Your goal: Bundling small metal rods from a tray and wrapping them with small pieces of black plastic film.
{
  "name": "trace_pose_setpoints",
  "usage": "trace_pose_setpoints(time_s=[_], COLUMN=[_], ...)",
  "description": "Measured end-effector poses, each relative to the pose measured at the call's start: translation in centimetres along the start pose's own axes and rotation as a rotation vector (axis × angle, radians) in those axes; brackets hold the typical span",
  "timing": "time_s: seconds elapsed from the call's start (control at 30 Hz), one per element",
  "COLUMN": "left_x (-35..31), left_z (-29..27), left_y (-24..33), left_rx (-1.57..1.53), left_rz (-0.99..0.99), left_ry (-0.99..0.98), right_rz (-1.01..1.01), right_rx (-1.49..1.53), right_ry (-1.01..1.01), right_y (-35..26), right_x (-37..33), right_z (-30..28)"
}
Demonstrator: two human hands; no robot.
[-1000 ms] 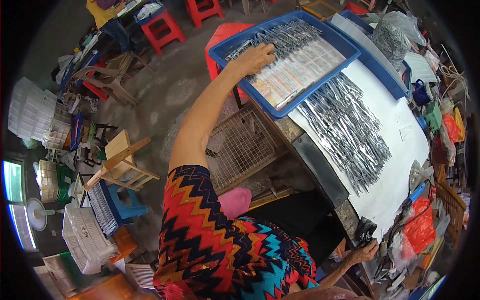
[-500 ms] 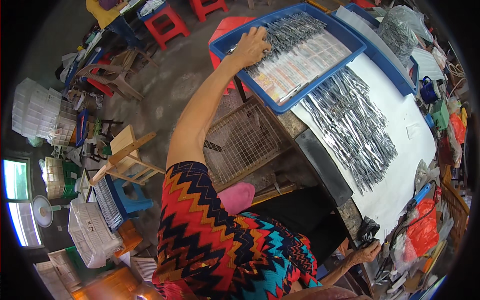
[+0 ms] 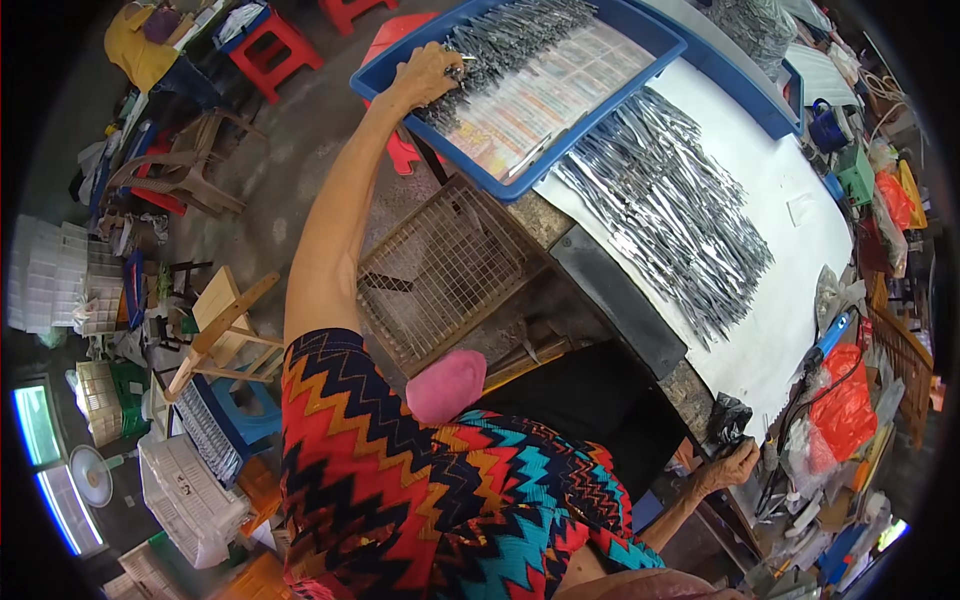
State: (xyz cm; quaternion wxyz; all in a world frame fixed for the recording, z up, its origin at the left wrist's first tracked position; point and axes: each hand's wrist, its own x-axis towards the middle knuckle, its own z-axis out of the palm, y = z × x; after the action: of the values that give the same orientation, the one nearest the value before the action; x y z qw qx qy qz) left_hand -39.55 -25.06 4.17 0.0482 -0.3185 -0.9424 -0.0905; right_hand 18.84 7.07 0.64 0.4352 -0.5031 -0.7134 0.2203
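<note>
My left hand (image 3: 428, 76) reaches into the far left end of a blue tray (image 3: 492, 187). Its fingers are curled closed on thin grey metal strips, with a shiny tip showing beside the fingertips. A dense row of the same strips (image 3: 520, 38) lies along the tray's far side on a printed sheet (image 3: 540, 105). Nearer me, many loose strips (image 3: 670, 215) spread over white paper (image 3: 800, 255) on the table. Low at the right, my right hand (image 3: 732, 466) is closed at the table corner, beside a crumpled black plastic bag (image 3: 730, 415); what it holds is hidden.
A blue-handled tool (image 3: 835, 333) with a dark cable lies right of the paper, near a red plastic bag (image 3: 838, 400). A wire-mesh rack (image 3: 450, 270) sits below the table's left edge. Wooden chairs, red stools (image 3: 272, 55) and crates stand left; another person (image 3: 140, 50) is far left.
The whole view has shifted, so the tray and table appear further left. My left hand remains at the tray's left end among the strips, and my right hand stays by the black bag.
</note>
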Motion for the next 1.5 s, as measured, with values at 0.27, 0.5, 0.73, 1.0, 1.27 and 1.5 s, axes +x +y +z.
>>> trace_pose_setpoints(time_s=[0.27, 0.5, 0.73, 1.0, 1.27, 1.5], left_x=[1.4, 2.7, 2.7, 1.6, 2.4, 2.6], left_z=[0.8, 1.7, 2.4, 0.5, -0.5, -1.9], left_y=[-1.9, -3.2, -2.9, -1.8, -3.5, -4.9], left_rx=[-0.076, -0.295, -0.464, -0.610, -0.985, -1.750], left_rz=[0.083, 0.103, 0.094, 0.042, -0.047, -0.209], left_ry=[0.107, 0.127, 0.195, 0.220, 0.419, 0.629], right_rz=[0.094, 0.111, 0.130, -0.022, 0.032, 0.046], right_rx=[-0.003, 0.055, 0.083, -0.016, 0.011, 0.009], right_ry=[-0.022, 0.003, 0.016, 0.015, -0.010, -0.016], right_y=[-0.6, -1.6, -1.3, -0.8, 0.7, 0.6], right_x=[0.0, -0.2, -0.2, -0.1, 0.3, 0.2], right_z=[-0.2, 0.2, 0.2, 0.1, 0.1, -0.1])
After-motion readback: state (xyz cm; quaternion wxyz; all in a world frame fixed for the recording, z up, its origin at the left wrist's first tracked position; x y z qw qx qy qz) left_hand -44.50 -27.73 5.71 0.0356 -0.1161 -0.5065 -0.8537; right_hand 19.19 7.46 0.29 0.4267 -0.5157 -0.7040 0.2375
